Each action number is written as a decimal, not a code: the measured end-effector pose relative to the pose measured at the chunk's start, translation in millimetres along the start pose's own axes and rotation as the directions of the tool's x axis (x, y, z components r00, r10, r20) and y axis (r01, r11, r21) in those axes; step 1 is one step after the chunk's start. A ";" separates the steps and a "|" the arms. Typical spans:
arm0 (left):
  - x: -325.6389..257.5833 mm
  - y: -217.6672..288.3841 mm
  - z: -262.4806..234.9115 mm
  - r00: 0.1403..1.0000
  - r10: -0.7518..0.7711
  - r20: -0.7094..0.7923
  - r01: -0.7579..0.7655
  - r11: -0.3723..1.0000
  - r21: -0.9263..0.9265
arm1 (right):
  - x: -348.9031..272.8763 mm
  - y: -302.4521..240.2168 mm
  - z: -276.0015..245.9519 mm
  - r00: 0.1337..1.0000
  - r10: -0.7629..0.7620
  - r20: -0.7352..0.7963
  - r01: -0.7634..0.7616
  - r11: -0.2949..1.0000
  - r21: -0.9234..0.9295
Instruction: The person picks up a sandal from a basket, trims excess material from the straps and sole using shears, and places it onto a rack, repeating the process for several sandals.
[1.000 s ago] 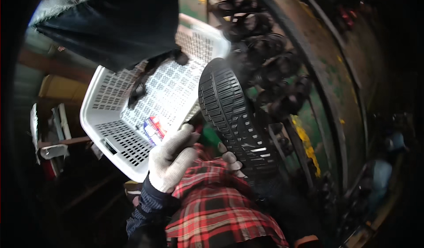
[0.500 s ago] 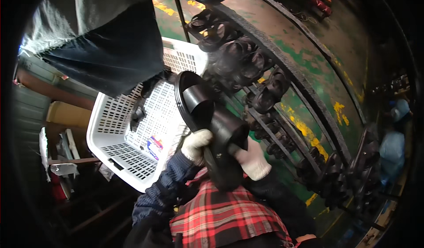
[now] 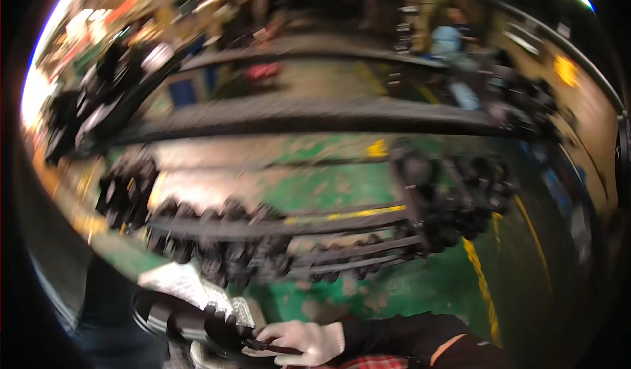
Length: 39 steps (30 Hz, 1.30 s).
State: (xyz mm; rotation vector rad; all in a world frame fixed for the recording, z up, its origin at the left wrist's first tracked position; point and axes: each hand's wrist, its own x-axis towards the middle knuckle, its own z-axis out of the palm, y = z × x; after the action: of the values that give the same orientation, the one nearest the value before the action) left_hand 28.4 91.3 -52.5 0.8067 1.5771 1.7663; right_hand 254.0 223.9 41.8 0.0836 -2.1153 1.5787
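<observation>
A black sandal (image 3: 187, 316) with a pale edge along its sole lies tilted at the bottom left, its straps blurred. At its near end my right hand (image 3: 305, 341), in a white glove, has its fingers closed on a dark strap. Beneath the sandal a piece of white glove shows at the lower edge, my left hand (image 3: 205, 356); it grips the sandal from below, its fingers mostly hidden. Just behind the sandal is the white perforated basket (image 3: 174, 277), partly covered.
A dark metal rack (image 3: 296, 119) spans the view ahead, with several rows of black footwear (image 3: 230, 237) on its lower bars. Dark cloth (image 3: 118, 310) hangs at the left. Far off at the right a person (image 3: 450, 37) is blurred. Green floor (image 3: 368, 300) has yellow lines.
My view has swung up and to the right, from the basket to the rack. The sandal now sits low at the left, and my right hand has shifted to its strap.
</observation>
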 end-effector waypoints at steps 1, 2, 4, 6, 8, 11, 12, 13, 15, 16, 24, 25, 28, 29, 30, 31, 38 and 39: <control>-0.6 24.5 17.8 0.998 -0.051 -0.031 0.050 0.998 -0.038 | 6.0 -22.9 -9.6 0.983 -0.027 -0.181 0.018 0.998 -0.055; 2.9 40.9 34.4 0.998 -0.055 -0.003 0.055 0.998 -0.011 | -1.8 -38.0 -17.7 0.948 0.093 -0.304 -0.086 0.996 0.038; 11.7 55.4 68.3 0.989 -0.020 0.145 0.013 0.999 0.049 | -22.1 -49.6 -29.6 0.874 0.183 -0.450 -0.132 0.981 0.142; 13.9 66.2 104.1 0.947 0.008 0.322 -0.027 0.998 0.056 | -54.3 -33.0 -29.6 0.854 0.122 -0.507 -0.229 0.961 -0.155; 14.7 73.6 144.3 0.851 0.030 0.525 -0.056 0.998 0.032 | -84.4 -37.1 -24.1 0.815 0.152 -0.559 -0.361 0.888 -0.285; 5.0 82.8 197.0 0.642 0.080 0.762 -0.097 0.995 -0.023 | -127.3 -52.8 -15.8 0.653 0.454 -0.606 -0.219 0.880 0.422; 1.8 84.3 212.1 0.576 0.096 0.812 -0.105 0.993 -0.043 | -137.4 -72.5 -20.9 0.595 0.463 -0.658 -0.035 0.832 0.554; -2.4 89.0 235.5 0.460 0.120 0.880 -0.098 0.992 -0.084 | -155.3 -100.0 -24.1 0.491 0.482 -0.726 0.166 0.766 0.621; -12.7 91.8 266.6 0.286 0.175 0.942 -0.088 0.984 -0.156 | -211.7 -133.8 -37.8 0.380 0.391 -0.838 0.365 0.769 0.525; -17.8 96.0 282.9 0.228 0.210 0.951 -0.077 0.977 -0.197 | -244.6 -147.1 -47.4 0.251 0.317 -0.915 0.539 0.739 0.404; -44.8 137.2 325.7 0.226 -0.022 0.974 0.398 0.914 -0.072 | -421.8 -341.4 -276.3 -0.162 -0.625 -0.763 -0.370 0.756 -0.540; -42.8 127.3 324.5 0.270 -0.022 0.963 0.373 0.924 -0.084 | -446.2 -366.4 -327.8 -0.173 -0.622 -0.764 -0.279 0.774 -0.568; -38.7 112.7 316.3 0.399 -0.047 0.916 0.373 0.921 -0.115 | -478.6 -389.2 -450.7 -0.103 -0.426 -0.899 -0.517 0.795 -0.318; -39.7 115.0 318.9 0.425 -0.060 0.903 0.389 0.913 -0.122 | -503.5 -393.1 -477.5 -0.193 -0.423 -0.885 -0.725 0.669 -0.162; -32.0 112.7 311.9 0.404 -0.050 0.914 0.377 0.919 -0.116 | -550.4 -440.5 -474.4 0.024 -0.498 -0.867 -0.961 0.226 -0.157; -22.2 101.7 309.6 0.368 -0.043 0.929 0.379 0.919 -0.108 | -581.6 -493.8 -452.0 0.232 -0.442 -0.866 -0.952 -0.286 -0.109; -12.1 107.9 216.2 0.838 -0.134 0.529 0.030 0.979 0.201 | -329.1 -425.0 -411.0 0.101 -0.765 -0.637 -0.993 -0.113 -0.023; -2.9 85.3 205.2 0.860 -0.149 0.488 0.079 0.984 0.160 | -303.0 -418.8 -393.9 0.203 -0.773 -0.601 -0.977 -0.123 -0.172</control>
State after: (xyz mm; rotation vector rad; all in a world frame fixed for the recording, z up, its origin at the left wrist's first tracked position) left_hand 187.0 206.8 52.1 1.1080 1.3635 1.2385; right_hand 796.9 374.3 365.9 -1.6458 -1.2093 -0.8397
